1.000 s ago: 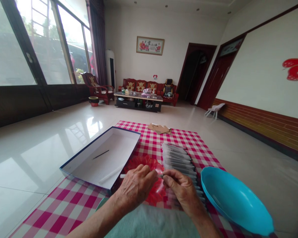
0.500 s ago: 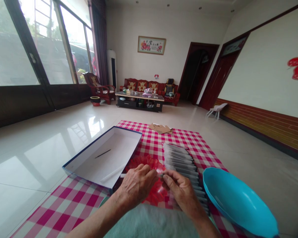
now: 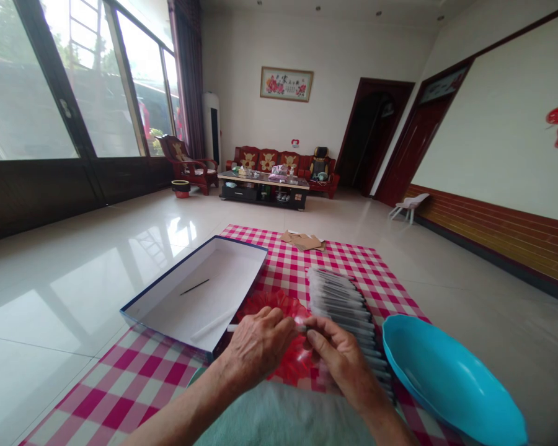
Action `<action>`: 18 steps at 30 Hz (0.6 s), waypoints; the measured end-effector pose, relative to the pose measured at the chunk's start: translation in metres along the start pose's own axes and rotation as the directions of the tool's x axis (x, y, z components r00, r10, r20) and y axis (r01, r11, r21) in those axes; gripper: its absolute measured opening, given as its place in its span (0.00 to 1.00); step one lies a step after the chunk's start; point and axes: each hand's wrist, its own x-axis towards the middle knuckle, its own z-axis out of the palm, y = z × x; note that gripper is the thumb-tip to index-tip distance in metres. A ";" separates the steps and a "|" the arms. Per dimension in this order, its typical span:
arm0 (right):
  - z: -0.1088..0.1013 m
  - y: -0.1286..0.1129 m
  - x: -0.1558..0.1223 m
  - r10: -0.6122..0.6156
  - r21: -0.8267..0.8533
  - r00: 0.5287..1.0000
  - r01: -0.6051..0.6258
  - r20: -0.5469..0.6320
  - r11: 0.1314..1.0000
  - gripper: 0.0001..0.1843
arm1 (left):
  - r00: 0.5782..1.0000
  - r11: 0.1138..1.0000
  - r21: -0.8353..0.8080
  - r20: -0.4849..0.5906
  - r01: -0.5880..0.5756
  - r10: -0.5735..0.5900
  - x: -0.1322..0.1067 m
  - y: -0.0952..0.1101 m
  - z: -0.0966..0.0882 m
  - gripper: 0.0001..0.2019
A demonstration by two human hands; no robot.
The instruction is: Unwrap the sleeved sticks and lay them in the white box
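My left hand [image 3: 259,342] is closed around a pale, see-through pen barrel [image 3: 232,327], whose whitish end sticks out to the left. At the barrel's other end, my right hand [image 3: 338,353] pinches a small dark tip between thumb and forefinger. Both hands meet above a red scalloped plastic dish [image 3: 292,367], which they partly cover. Beside my right hand lies a long row of clear pens [image 3: 337,300] with dark ends. To the left, a shallow white box with a blue rim [image 3: 167,319] holds a thin black refill [image 3: 194,287] and a clear tube [image 3: 214,326].
A blue oval basin [image 3: 451,378] stands at the right edge of the pink checkered cloth [image 3: 149,365]. Flat cardboard pieces [image 3: 303,241] lie at the cloth's far side. Pale green fabric [image 3: 279,415] is nearest me. Beyond are a coffee table [image 3: 263,186] and wooden sofa.
The hands keep nearly the same place and grip; the right fingers have shifted slightly at the barrel's end. The whole view has moved a little.
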 end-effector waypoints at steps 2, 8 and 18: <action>0.000 -0.002 0.000 0.035 0.049 0.999 -0.035 0.005 0.998 0.24 | 1.000 1.000 0.002 0.000 0.003 -0.003 0.000 0.000 0.000 0.11; 0.001 0.006 0.002 0.035 -0.097 0.999 -0.037 -0.025 0.995 0.22 | 1.000 1.000 0.007 0.001 -0.018 0.018 -0.001 0.001 0.001 0.12; -0.002 0.004 0.002 0.063 0.056 0.998 -0.063 0.003 0.996 0.21 | 1.000 1.000 0.009 0.008 -0.016 0.016 -0.001 0.000 0.002 0.12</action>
